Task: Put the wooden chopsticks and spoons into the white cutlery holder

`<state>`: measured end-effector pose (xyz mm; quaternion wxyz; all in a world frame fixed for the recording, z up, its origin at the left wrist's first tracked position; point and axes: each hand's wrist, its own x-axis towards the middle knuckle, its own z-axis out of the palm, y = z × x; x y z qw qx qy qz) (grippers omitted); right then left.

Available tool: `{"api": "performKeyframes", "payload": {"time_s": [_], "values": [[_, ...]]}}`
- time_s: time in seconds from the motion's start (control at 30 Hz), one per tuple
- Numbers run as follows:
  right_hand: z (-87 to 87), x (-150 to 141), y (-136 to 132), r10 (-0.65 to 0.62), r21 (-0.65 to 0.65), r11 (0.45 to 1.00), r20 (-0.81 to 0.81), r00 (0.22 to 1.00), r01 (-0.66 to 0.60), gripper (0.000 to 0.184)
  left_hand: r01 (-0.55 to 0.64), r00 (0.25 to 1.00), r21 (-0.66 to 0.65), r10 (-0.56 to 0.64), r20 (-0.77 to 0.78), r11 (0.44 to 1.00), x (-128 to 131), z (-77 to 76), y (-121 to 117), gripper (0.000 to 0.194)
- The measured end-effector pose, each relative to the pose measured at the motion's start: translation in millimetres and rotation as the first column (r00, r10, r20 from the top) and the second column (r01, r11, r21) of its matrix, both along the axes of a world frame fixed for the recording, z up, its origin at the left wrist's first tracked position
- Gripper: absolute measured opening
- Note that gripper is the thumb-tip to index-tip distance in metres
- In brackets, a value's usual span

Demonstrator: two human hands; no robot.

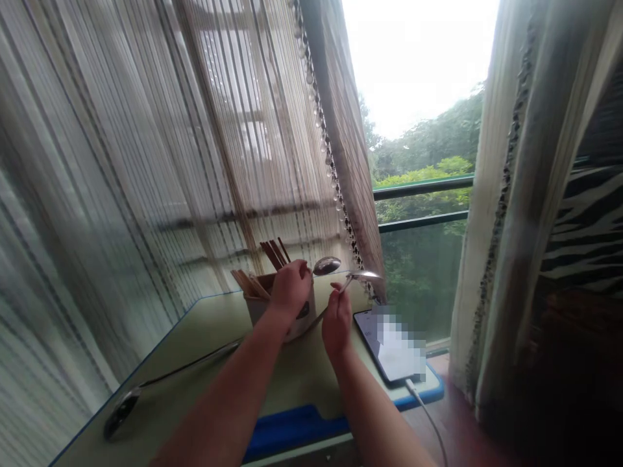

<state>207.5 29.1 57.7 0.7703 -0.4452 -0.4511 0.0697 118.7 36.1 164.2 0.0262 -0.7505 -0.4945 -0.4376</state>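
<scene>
My left hand is closed on the handle of a metal spoon, whose bowl sticks out to the right above a utensil holder. My right hand pinches a second spoon, its bowl pointing right toward the curtain. The holder stands on a pale green table and carries dark chopsticks and lighter wooden ones. My left hand partly hides the holder's rim.
A phone with a white charging cable lies at the table's right edge. A long ladle rests on the left of the table. Striped curtains hang behind; a window with a railing is on the right.
</scene>
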Motion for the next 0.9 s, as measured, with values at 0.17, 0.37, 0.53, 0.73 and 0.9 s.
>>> {"api": "performKeyframes", "payload": {"time_s": [0.17, 0.37, 0.53, 0.73, 0.9], "values": [[-4.1, -1.6, 0.6, 0.03, -0.032, 0.999, 0.041, 0.999, -0.028, 0.025, -0.015, 0.968, -0.195, -0.035, -0.247, 0.981, 2.8, 10.4, 21.3, 0.022], [-0.5, -4.2, -5.9, -0.025, -0.087, 0.996, 0.018, 1.0, 0.027, 0.025, 0.045, 0.966, -0.187, -0.091, -0.242, 0.981, -0.2, 1.3, 28.0, 0.023], [-2.1, -2.1, -7.6, -0.021, -0.08, 0.997, 0.037, 0.999, 0.024, 0.025, -0.067, 0.946, -0.193, 0.001, -0.323, 0.979, 3.9, 9.2, 24.2, 0.02], [-6.5, 0.8, -9.1, -0.037, -0.057, 0.998, 0.048, 0.998, 0.04, 0.024, -0.152, 0.916, -0.14, 0.086, -0.392, 0.978, -0.5, 19.0, 18.5, 0.023], [7.7, 3.2, -19.0, -0.074, 0.118, 0.99, -0.073, 0.995, 0.083, 0.022, -0.178, 0.914, -0.078, 0.135, -0.382, 0.981, -12.0, 19.0, 25.7, 0.025]]}}
